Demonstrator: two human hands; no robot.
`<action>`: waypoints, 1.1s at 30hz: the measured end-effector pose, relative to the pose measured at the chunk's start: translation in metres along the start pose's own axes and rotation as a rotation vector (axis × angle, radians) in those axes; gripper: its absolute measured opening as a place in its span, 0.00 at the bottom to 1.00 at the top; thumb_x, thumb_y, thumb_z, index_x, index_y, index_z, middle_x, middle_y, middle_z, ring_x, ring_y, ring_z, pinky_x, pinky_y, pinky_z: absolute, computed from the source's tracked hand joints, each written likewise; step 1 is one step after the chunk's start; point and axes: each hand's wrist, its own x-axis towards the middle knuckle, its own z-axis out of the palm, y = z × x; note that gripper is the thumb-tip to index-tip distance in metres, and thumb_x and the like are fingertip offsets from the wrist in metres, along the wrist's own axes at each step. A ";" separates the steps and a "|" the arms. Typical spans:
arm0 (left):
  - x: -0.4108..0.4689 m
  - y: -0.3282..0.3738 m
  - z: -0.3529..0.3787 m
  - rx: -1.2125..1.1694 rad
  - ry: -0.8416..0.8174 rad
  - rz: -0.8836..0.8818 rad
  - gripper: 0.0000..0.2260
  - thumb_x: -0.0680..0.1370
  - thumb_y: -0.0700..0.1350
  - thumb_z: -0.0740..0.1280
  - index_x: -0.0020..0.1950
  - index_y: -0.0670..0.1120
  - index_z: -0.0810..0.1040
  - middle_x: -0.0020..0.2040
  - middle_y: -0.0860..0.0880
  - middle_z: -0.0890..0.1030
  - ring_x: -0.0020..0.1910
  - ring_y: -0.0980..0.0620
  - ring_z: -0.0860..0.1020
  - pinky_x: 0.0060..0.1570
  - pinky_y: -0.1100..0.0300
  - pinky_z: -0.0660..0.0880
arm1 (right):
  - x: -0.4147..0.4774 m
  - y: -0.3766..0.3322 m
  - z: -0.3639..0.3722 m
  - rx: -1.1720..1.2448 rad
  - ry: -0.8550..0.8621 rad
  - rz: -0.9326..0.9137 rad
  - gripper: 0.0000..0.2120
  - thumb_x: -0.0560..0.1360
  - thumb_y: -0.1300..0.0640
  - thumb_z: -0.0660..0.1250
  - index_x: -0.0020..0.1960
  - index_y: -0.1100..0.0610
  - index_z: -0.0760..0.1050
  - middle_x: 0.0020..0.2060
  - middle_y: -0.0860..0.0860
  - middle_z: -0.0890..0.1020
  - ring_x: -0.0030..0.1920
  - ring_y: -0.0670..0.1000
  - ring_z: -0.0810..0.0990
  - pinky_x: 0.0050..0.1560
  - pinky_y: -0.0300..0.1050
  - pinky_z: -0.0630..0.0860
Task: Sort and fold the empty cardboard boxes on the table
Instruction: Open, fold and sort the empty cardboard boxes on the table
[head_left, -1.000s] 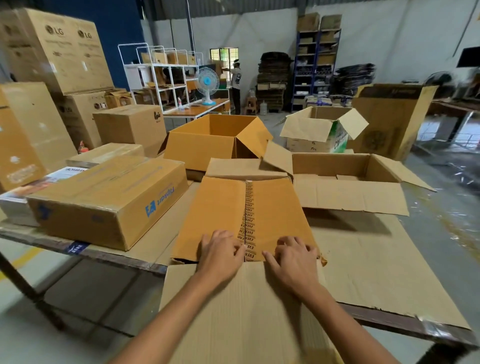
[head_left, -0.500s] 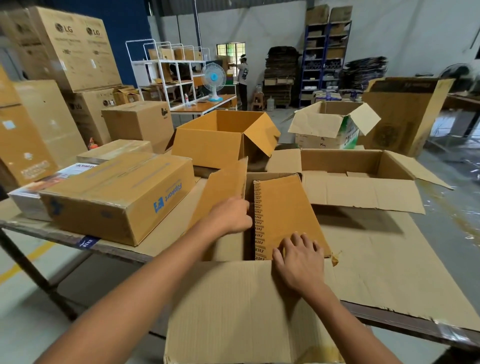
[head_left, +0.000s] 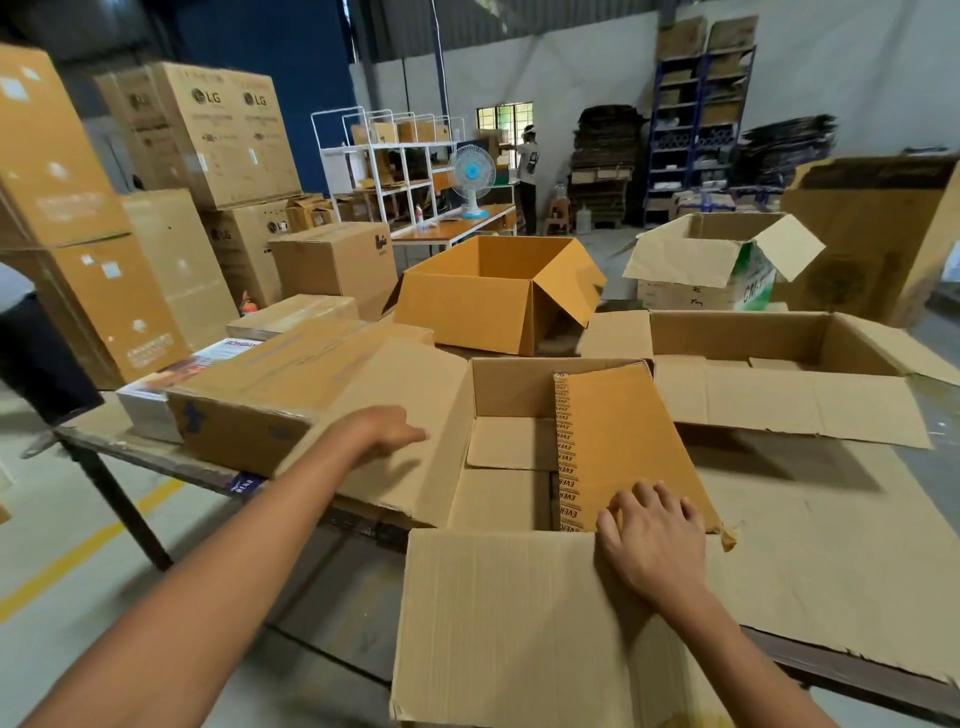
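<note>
A brown cardboard box (head_left: 511, 395) stands right in front of me on the table, its inside now showing. Its left flap (head_left: 395, 415) is folded outward, and my left hand (head_left: 384, 428) lies flat on it with fingers spread. The right flap (head_left: 623, 436), edged with printed tape, still lies over the opening; my right hand (head_left: 647, 540) presses on its near end. The near flap (head_left: 498, 623) hangs toward me. Behind stand an open orange box (head_left: 488, 306) and a wide shallow open box (head_left: 769, 364).
A closed taped box (head_left: 249, 410) lies at my left on the table (head_left: 831, 545), which is covered in cardboard sheet. Another open box (head_left: 727, 260) and a tall carton (head_left: 872, 234) stand at the back right. Stacked cartons line the left; a person stands far back by a fan.
Both hands rested on the closed top flaps. My left hand has lifted the left flap and swung it out to the left, opening the box; my right hand stayed on the right flap.
</note>
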 end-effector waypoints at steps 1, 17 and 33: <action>0.003 0.000 0.017 -0.067 -0.033 -0.013 0.33 0.81 0.63 0.58 0.76 0.40 0.66 0.74 0.41 0.69 0.70 0.42 0.71 0.66 0.50 0.69 | -0.001 0.000 0.001 -0.007 0.001 0.005 0.28 0.76 0.39 0.44 0.60 0.47 0.78 0.63 0.48 0.77 0.68 0.52 0.70 0.69 0.54 0.64; 0.015 0.056 0.121 -0.139 0.263 -0.016 0.35 0.79 0.42 0.62 0.81 0.44 0.46 0.74 0.39 0.63 0.66 0.39 0.73 0.59 0.50 0.73 | -0.021 -0.005 -0.007 0.059 -0.009 0.037 0.33 0.70 0.38 0.42 0.61 0.50 0.78 0.70 0.53 0.73 0.74 0.56 0.65 0.74 0.60 0.56; 0.011 0.050 0.117 -0.151 0.328 -0.063 0.31 0.80 0.40 0.60 0.81 0.49 0.51 0.72 0.43 0.69 0.61 0.41 0.76 0.55 0.49 0.74 | 0.050 -0.088 -0.057 0.126 -0.261 0.107 0.17 0.78 0.57 0.59 0.67 0.55 0.68 0.61 0.60 0.75 0.61 0.66 0.73 0.60 0.68 0.72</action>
